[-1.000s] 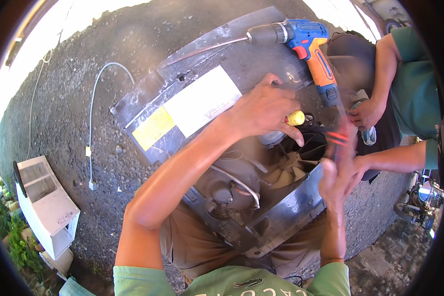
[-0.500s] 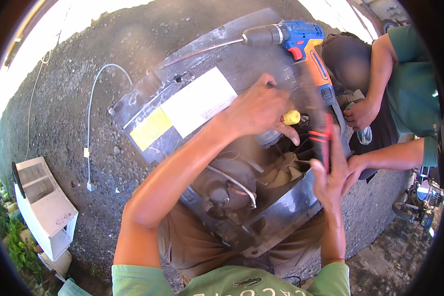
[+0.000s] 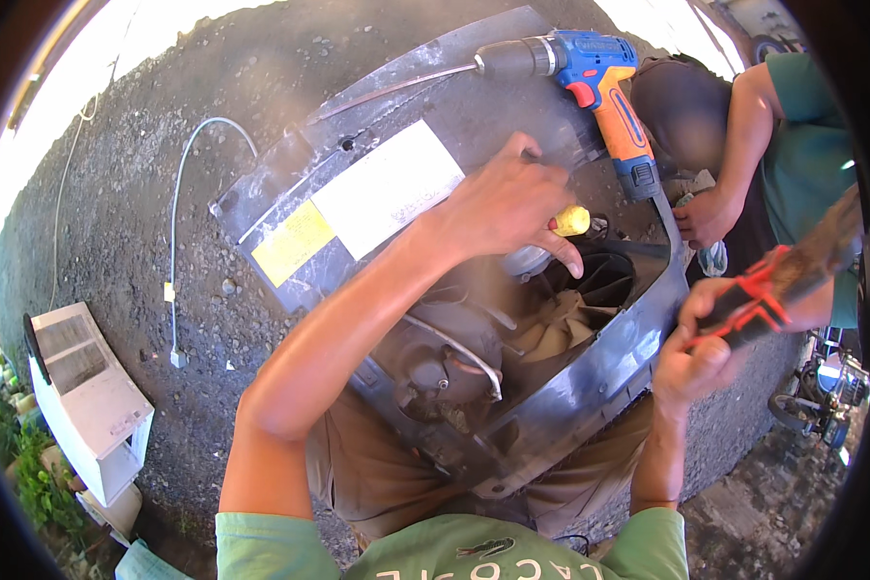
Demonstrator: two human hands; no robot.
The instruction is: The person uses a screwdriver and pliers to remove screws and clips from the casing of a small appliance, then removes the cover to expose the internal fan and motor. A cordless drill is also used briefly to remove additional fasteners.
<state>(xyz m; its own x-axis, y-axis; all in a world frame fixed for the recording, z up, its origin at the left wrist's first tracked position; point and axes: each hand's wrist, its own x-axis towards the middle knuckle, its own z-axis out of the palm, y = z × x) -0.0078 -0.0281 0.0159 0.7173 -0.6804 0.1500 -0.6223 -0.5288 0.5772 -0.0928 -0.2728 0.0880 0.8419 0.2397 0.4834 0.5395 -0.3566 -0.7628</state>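
Note:
My left hand [image 3: 512,203] is closed round a screwdriver with a yellow handle [image 3: 572,220], over a dusty appliance housing [image 3: 638,329]. The screwdriver's tip is hidden. Below it are pale fan blades [image 3: 561,324] and a grimy round motor [image 3: 430,362] with a bent metal tube beside it. Out to the right, my right hand [image 3: 691,358] grips a tool with a black-and-red handle [image 3: 744,309]. Its rusty brown far end is blurred and held up, clear of the housing.
A blue-and-orange cordless drill [image 3: 599,92] with a long bit lies on the housing's far side, past the labelled panel [image 3: 387,188]. A co-worker's hand [image 3: 710,220] rests near the right edge. A grey cable [image 3: 176,232] and white box [image 3: 97,406] are at left.
My right hand has swung the black-and-red-handled tool away from the screwdriver, out to the right. My left hand stays in nearly the same place, still holding the screwdriver.

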